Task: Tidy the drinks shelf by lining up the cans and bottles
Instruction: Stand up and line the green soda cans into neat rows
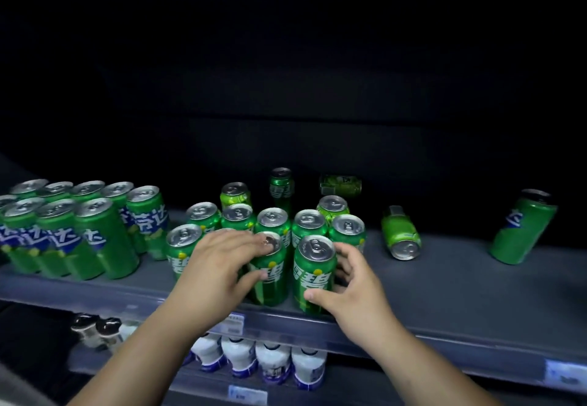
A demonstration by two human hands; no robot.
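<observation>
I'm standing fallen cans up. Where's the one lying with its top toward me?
Head view, right of centre: the fallen can lies on the shelf, right of the can cluster and right hand.

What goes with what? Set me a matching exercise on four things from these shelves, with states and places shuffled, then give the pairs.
Things
1. front middle can
2. front right can
3. nearest can right of the group
4. white bottles

States and places
a. lying on its side
b. held by the right hand
c. on the lower shelf
d. held by the left hand

Pairs: 1-d, 2-b, 3-a, 4-c
</observation>
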